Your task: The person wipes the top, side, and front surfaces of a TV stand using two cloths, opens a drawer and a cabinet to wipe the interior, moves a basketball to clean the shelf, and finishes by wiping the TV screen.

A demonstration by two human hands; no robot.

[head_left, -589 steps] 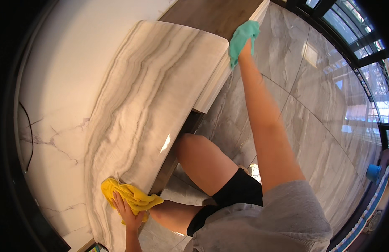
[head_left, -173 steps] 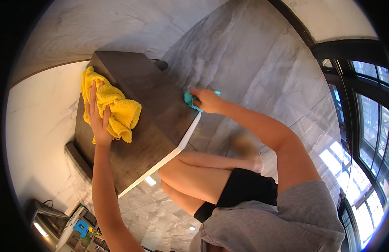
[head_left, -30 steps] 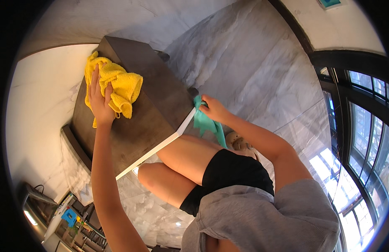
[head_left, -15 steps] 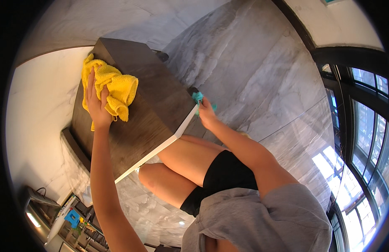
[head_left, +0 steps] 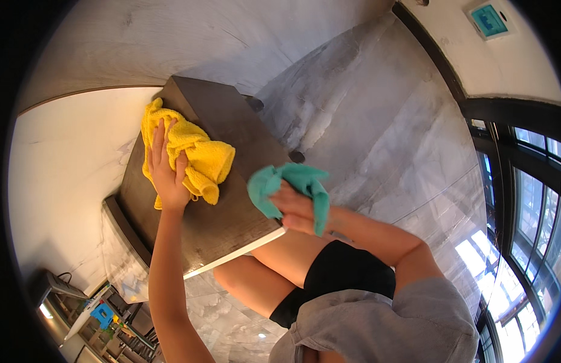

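My left hand (head_left: 169,181) lies flat on a crumpled yellow towel (head_left: 204,158), fingers spread, pressing it against the top of a dark brown wooden cabinet (head_left: 204,227). The towel covers the upper left part of that surface. At the cabinet's right side, near its front corner, my right hand (head_left: 292,206) has a teal cloth (head_left: 265,187) in its grip. The cloth drapes around the fingers and is blurred by motion. Whether it touches the wood I cannot tell.
A pale marbled wall (head_left: 68,163) stands close on the cabinet's left. Grey marble-look tiles (head_left: 377,139) cover the floor to the right. Dark-framed windows (head_left: 534,199) line the far right. My bent legs (head_left: 280,260) are right against the cabinet's white front edge (head_left: 232,253).
My right hand has come up from beside the cabinet's edge, and the teal cloth now shows spread out. My left hand stays on the yellow towel. The whole view has shifted slightly.
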